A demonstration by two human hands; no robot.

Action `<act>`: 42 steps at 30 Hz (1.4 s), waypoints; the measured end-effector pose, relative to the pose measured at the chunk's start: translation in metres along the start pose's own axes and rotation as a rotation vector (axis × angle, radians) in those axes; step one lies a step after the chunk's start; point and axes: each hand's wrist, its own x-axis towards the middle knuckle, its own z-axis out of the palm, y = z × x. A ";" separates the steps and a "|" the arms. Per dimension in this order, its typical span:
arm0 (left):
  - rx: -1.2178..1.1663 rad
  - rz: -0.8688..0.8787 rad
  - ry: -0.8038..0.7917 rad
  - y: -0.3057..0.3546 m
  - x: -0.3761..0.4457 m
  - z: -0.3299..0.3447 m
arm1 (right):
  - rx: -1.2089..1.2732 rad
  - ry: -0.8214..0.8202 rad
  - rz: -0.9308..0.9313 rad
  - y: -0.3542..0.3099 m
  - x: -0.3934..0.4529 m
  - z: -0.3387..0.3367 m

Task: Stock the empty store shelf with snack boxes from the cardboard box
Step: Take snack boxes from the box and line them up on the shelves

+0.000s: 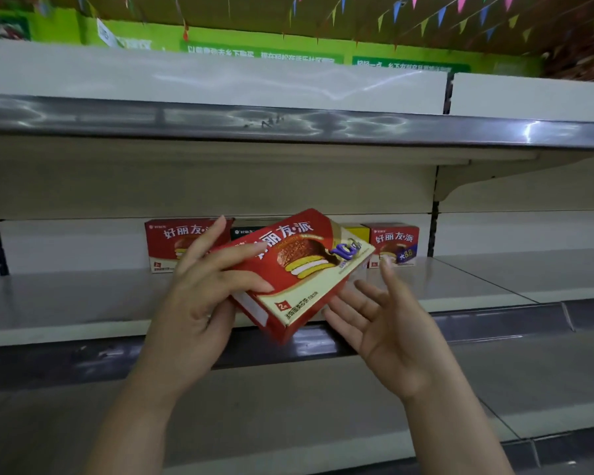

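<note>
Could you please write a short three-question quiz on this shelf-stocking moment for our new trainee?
1. True or false: the tilted red snack box already stands on the middle shelf.
2. Which hand has a grip on that box? A) left hand B) right hand C) both
3. Fill in: the boxes already placed, such as the left red box and the right red box, stand at the ____ of the shelf.

Key: 1 false; 2 A, the right hand is open beside it; 3 back.

Open shelf [83, 303] frontage before back-row boxes [393, 245].
</note>
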 end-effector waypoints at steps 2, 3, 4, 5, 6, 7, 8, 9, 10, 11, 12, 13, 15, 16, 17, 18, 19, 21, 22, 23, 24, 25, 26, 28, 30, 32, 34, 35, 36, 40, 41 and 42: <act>0.002 0.024 0.014 -0.003 0.001 0.001 | -0.086 -0.062 0.016 0.003 0.002 0.001; 0.003 0.031 0.026 -0.005 0.001 0.002 | -0.109 -0.078 0.009 0.005 0.002 0.000; 0.005 0.026 0.047 -0.006 0.001 0.003 | -0.115 -0.092 -0.001 0.008 0.003 0.000; -0.008 0.007 0.072 -0.007 -0.001 0.005 | -0.113 -0.101 -0.007 0.010 0.003 -0.001; -0.034 -0.019 0.097 -0.008 -0.003 0.006 | -0.113 -0.108 -0.006 0.013 0.004 -0.002; -0.072 -0.047 0.113 -0.007 -0.005 0.008 | -0.113 -0.110 -0.003 0.015 0.004 -0.002; -0.111 -0.071 0.123 -0.006 -0.007 0.009 | -0.118 -0.106 0.002 0.016 0.004 -0.002; -0.142 -0.082 0.125 -0.006 -0.010 0.010 | -0.126 -0.105 0.006 0.017 0.004 -0.002; -0.160 -0.079 0.128 -0.005 -0.012 0.011 | -0.139 -0.106 0.005 0.017 0.004 -0.002; -0.166 -0.070 0.143 -0.004 -0.014 0.011 | -0.148 -0.109 -0.001 0.017 0.003 0.000; -0.170 -0.069 0.175 -0.002 -0.015 0.012 | -0.146 -0.119 -0.014 0.017 0.002 0.001; -0.182 -0.096 0.232 0.002 -0.015 0.012 | -0.127 -0.134 -0.031 0.018 0.001 0.004; -0.344 -0.301 0.395 0.011 -0.011 0.011 | -0.065 -0.153 -0.081 0.020 0.002 0.010; -0.547 -0.445 0.470 0.013 -0.009 0.007 | -0.047 -0.161 -0.113 0.022 0.003 0.016; -0.781 -0.582 0.503 0.012 -0.006 0.002 | -0.046 -0.161 -0.146 0.024 0.005 0.023; -0.947 -0.696 0.477 0.009 -0.003 -0.004 | -0.058 -0.158 -0.174 0.027 0.009 0.030; -1.014 -0.761 0.401 0.005 -0.002 -0.013 | -0.073 -0.159 -0.196 0.031 0.013 0.040; -0.937 -0.825 0.268 -0.005 0.002 -0.027 | -0.110 -0.156 -0.232 0.043 0.026 0.060; -0.850 -0.860 0.269 -0.012 0.003 -0.034 | -0.139 -0.149 -0.241 0.050 0.034 0.070; -0.772 -0.889 0.283 -0.019 0.006 -0.038 | -0.196 -0.133 -0.245 0.055 0.042 0.076; -0.706 -0.918 0.300 -0.030 0.008 -0.049 | -0.286 -0.118 -0.239 0.063 0.049 0.085; -0.661 -0.929 0.303 -0.041 0.009 -0.061 | -0.409 -0.103 -0.228 0.070 0.057 0.091; -0.610 -0.928 0.297 -0.053 0.010 -0.076 | -0.559 -0.098 -0.227 0.078 0.065 0.099; -0.451 -0.913 0.203 -0.077 0.010 -0.102 | -0.860 -0.090 -0.239 0.087 0.078 0.112; -0.321 -0.907 0.048 -0.098 0.007 -0.117 | -1.220 -0.136 -0.250 0.094 0.089 0.129; -0.255 -0.932 -0.059 -0.121 0.003 -0.124 | -1.525 -0.199 -0.239 0.102 0.099 0.149; -0.173 -0.953 -0.101 -0.144 0.000 -0.125 | -1.580 -0.214 -0.196 0.112 0.112 0.163; -0.130 -0.946 -0.137 -0.154 0.000 -0.124 | -1.575 -0.204 -0.169 0.118 0.118 0.167; -0.074 -0.925 -0.204 -0.167 0.002 -0.123 | -1.577 -0.188 -0.149 0.125 0.126 0.173; 0.111 -0.841 -0.402 -0.216 0.010 -0.111 | -1.611 -0.167 -0.084 0.141 0.154 0.189; 0.151 -0.832 -0.422 -0.228 0.013 -0.107 | -1.616 -0.153 -0.090 0.143 0.160 0.192; 0.187 -0.825 -0.434 -0.240 0.016 -0.103 | -1.614 -0.137 -0.096 0.145 0.164 0.192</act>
